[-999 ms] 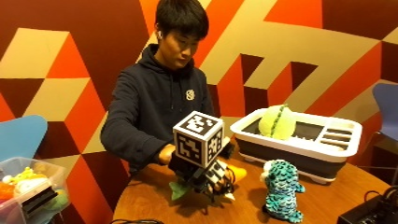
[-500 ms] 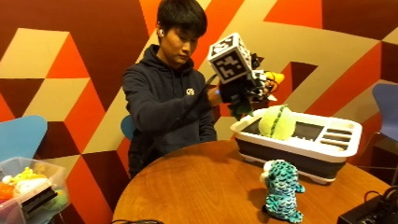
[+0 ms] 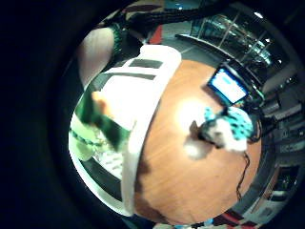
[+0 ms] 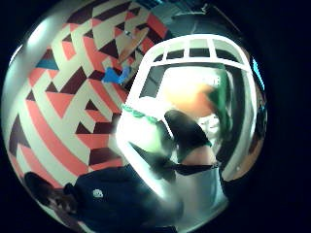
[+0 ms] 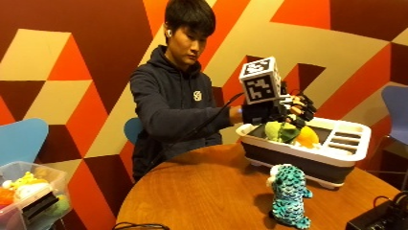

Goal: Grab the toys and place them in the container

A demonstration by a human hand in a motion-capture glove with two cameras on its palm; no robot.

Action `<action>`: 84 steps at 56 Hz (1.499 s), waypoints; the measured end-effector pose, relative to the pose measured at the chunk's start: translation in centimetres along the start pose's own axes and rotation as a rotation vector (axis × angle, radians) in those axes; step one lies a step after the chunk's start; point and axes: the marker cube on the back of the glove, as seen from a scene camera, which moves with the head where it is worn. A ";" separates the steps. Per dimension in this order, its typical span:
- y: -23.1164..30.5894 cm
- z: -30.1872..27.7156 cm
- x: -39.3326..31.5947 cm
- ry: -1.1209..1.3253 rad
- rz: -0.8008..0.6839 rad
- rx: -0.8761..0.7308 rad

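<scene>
You sit behind a round wooden table [image 5: 210, 191]. It is the largest thing here and carries everything that matters to the job.

On its far side stands a white and dark container [image 5: 354, 148], slotted at one end. It lies within your reach, which is likely why you can drop toys in without leaning. A pale green toy [image 5: 273, 130] already lies inside it.

Your gloved right hand [image 5: 280, 112] hangs directly over the container's open top. Just beneath it, a green and orange toy [image 5: 300, 136] sits at or just below the rim. In the outside view the fingers appear spread, with the toy just under them. Whether they are touching it cannot be made out. It looks like the moment of letting go.

A teal spotted plush [image 5: 287, 194] stands upright on the table, in front of the container and apart from it. It is not yet put away and is probably next. Nothing stands between it and the container.

A dark device [image 5: 382, 218] with cables lies at the table's edge near the plush, so watch it when you reach. A clear bin of other toys [image 5: 28, 196] sits off the table, beside a blue chair [image 5: 19, 143].
</scene>
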 end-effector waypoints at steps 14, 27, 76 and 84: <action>4.9 -8.2 8.2 0.148 0.138 0.057; 4.2 -6.6 13.3 0.210 0.183 -0.135; 1.5 -3.7 10.7 0.044 0.109 0.022; 1.2 -8.4 5.9 -0.030 -0.009 0.091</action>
